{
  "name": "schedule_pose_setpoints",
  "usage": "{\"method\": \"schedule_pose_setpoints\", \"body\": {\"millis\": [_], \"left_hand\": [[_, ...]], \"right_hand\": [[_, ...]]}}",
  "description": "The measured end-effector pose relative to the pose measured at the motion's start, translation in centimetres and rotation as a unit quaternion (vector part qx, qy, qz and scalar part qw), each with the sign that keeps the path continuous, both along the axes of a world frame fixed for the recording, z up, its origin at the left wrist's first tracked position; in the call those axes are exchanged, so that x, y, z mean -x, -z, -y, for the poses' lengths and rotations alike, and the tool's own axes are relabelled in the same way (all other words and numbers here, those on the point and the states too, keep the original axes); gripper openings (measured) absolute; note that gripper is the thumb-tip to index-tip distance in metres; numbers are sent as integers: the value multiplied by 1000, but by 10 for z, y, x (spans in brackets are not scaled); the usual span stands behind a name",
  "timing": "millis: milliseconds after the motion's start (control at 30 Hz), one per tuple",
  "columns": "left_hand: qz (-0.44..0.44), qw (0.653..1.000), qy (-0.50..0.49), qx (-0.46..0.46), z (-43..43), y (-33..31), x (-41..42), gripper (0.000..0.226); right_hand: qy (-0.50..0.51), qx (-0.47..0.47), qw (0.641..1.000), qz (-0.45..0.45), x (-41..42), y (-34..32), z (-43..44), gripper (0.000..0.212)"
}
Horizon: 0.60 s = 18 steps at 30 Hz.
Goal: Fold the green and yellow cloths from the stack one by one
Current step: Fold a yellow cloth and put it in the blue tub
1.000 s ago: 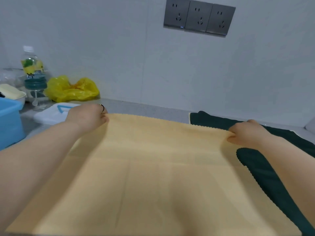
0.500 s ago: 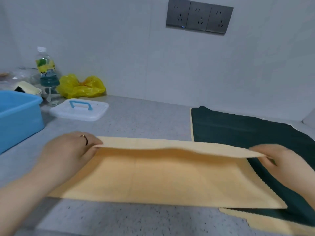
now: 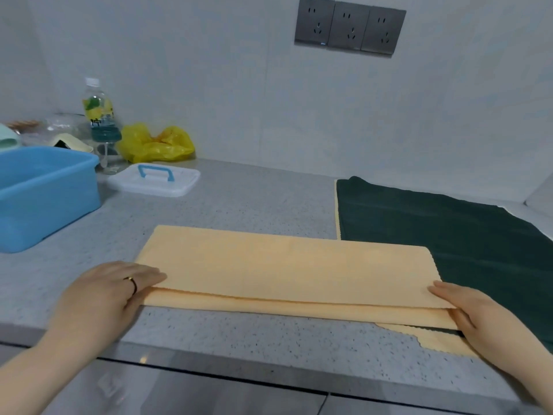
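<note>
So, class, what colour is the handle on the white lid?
The handle is blue; the head view shows it best.

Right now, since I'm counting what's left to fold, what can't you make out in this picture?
Head view only.
Stack count: the green cloth covers it; only a yellow edge shows beneath.
Near corners of the yellow cloth: under the left hand and right hand.
Contents of the blue tub: mostly hidden by its wall and the left edge.
Label on the bottle: too small.

blue tub — cut off left | green cloth — cut off right
</note>
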State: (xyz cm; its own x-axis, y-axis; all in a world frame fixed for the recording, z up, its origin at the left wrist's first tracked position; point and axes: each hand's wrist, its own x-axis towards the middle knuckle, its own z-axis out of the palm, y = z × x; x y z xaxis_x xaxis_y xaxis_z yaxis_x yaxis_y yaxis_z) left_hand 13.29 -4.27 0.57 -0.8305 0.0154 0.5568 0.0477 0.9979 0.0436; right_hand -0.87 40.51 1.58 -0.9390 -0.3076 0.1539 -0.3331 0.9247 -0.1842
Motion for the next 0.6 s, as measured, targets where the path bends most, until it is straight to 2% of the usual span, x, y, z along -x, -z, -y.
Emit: {"method": "schedule_pose_setpoints", "body": {"millis": [33,267,333,400,467,500,600], "left_hand": [[19,1000,-2,-17,2,1,0,42],[-6,998,-24,-55,10,10,-9,47],[-3,995,-23,-99,5,4,-8,51],[11,982,-7,-186,-5,-8,-1,52],[59,968,17,-245,-19,-21,16,33],[84,970,22,-229,-27,-24,30,32],[198,967,32,-159,-55,-31,79,46]], "right_hand": [[2,3,1000,4,-1,1,0,43],[12,57,998,-12,-6,5,0,39],[14,73,997,-22,-8,6,0,38],[16,82,996,-19,-10,5,1,37],[16,84,996,-12,-10,3,2,35],[16,85,996,-9,-10,3,3,35],[19,93,995,-9,-9,3,2,36]]}}
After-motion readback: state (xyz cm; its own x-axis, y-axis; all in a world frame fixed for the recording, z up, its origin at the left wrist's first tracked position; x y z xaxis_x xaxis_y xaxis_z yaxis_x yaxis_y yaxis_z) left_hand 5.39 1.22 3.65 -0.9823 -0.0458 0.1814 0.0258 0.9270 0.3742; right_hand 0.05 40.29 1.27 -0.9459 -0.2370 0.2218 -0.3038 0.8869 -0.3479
